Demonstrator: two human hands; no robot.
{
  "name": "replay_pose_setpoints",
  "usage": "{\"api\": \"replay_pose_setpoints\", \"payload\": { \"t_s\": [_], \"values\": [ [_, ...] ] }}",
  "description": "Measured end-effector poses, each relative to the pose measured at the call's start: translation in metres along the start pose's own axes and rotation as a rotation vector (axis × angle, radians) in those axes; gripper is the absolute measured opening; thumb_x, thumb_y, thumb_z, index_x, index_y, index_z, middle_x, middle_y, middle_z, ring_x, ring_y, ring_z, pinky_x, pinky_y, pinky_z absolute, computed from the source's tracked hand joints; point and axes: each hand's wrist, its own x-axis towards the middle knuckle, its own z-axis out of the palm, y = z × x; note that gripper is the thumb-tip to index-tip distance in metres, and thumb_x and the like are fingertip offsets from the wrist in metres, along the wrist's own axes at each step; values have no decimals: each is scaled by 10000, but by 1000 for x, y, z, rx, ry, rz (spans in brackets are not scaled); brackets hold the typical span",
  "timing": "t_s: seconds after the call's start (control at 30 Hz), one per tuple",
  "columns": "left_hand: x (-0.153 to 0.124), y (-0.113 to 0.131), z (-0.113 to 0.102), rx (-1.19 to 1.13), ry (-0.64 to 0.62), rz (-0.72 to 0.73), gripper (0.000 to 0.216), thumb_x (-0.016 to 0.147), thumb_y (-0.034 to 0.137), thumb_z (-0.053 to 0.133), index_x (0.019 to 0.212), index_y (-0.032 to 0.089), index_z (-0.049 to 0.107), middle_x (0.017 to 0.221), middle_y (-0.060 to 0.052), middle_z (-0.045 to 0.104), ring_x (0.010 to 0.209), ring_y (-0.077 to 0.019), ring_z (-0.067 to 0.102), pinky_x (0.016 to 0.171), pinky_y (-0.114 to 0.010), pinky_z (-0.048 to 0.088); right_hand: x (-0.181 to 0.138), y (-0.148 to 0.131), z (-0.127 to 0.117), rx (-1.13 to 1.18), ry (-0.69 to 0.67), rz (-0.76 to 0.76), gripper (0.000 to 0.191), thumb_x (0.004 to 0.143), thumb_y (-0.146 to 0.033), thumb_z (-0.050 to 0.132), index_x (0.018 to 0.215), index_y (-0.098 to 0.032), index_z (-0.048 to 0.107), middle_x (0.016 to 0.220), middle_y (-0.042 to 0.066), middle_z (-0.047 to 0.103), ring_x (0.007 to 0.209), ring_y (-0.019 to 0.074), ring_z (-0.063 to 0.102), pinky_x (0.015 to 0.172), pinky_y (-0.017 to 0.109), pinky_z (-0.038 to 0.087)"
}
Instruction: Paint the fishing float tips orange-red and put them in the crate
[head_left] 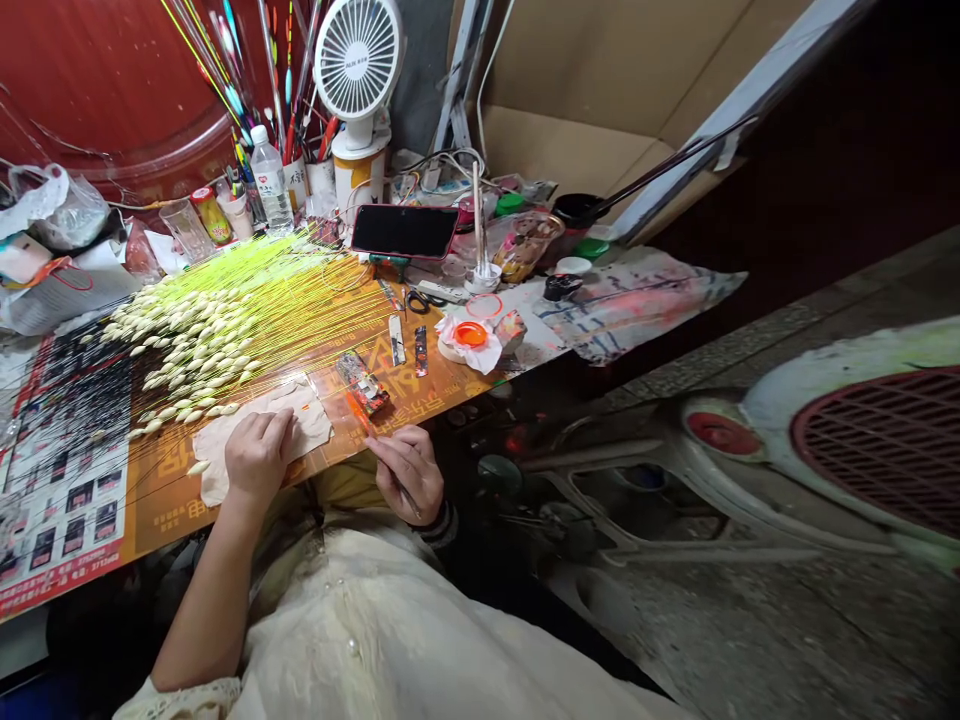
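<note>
My left hand (259,450) rests on a pale sheet of cloth or paper (309,425) at the table's front edge, its fingers pinched together. What they hold, if anything, is too small to make out. My right hand (409,475) is closed round a thin paintbrush (358,410) with a bright orange tip, pointing up and left. Beyond the brush lies a small paint-smeared block (363,385). One pale fishing float (199,468) lies by the sheet's left edge. Many more floats (199,340), with pale bodies and yellow-green tips, spread across the table's left half.
An orange paint pot (470,335) sits on white tissue to the right. Behind stand a phone (405,231), a white fan (358,60), a water bottle (271,180) and scissors (417,301). A pale scooter (750,430) stands right of the table.
</note>
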Motion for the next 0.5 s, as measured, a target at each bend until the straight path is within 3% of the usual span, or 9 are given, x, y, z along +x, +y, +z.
{"api": "replay_pose_setpoints", "payload": {
  "t_s": [0.5],
  "values": [
    [-1, 2, -1, -23, -20, -27, 201, 958, 278, 494, 1056, 212, 657, 800, -56, 693, 747, -174, 620, 698, -312, 450, -6, -2, 10, -55, -87, 0, 597, 853, -104, 577, 1411, -298, 494, 1106, 40, 703, 925, 208, 546, 858, 430, 476]
  ]
}}
